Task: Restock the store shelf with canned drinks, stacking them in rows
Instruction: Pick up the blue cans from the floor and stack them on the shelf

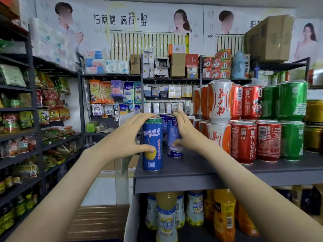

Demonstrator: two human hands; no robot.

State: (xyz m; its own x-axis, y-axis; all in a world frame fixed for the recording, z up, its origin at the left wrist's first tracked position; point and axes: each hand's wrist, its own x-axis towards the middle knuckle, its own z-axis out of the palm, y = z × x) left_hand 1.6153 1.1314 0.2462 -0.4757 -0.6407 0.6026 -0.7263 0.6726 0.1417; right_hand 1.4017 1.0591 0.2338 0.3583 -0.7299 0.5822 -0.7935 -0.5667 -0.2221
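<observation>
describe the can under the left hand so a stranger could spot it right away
Find the grey shelf holding the drink cans; go to its front left corner. The tall blue can there, gripped by the left hand, shows a yellow fruit, unlike the paler blue can behind.

1. This is a small grocery shop; the dark grey shelf (pixel 192 173) in the foreground carries drink cans stacked two high: orange-and-white cans (pixel 219 102), red cola cans (pixel 244 142) and green cans (pixel 291 102).
2. Below that shelf stand bottled juice drinks (pixel 223 213).
3. Left of it, dark racks hold packaged snacks (pixel 52 98).
4. Behind it, hooks carry hanging packets (pixel 129 92), with boxed goods (pixel 177 65) above.
5. Advertising posters (pixel 120 20) cover the wall above those.
</observation>
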